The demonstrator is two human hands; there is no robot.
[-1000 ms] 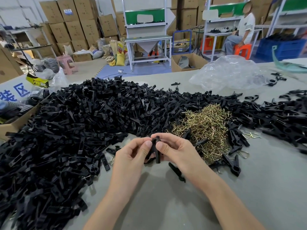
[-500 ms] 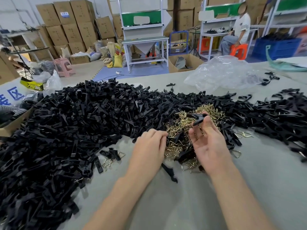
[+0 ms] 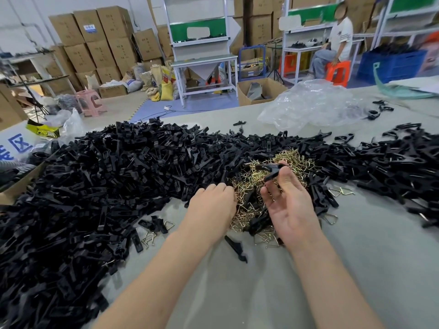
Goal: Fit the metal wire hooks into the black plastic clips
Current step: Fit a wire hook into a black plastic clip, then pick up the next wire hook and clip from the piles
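My right hand (image 3: 292,210) pinches a clip (image 3: 270,170) over the hooks (image 3: 297,157); my left hand (image 3: 211,207) sits knuckles-up on the hooks, curled into them, can't tell if it holds any. Grey table (image 3: 356,257) heaped with clips (image 3: 107,186), clear bag (image 3: 313,103) behind, boxes (image 3: 99,43) stacked along the wall

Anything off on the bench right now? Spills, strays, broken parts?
Nothing looks damaged. Just mess: black clips lie mixed into the wire hooks pile, and a few stray hooks and one loose clip sit apart on the grey table. The right hand pinches a black clip above the pile.
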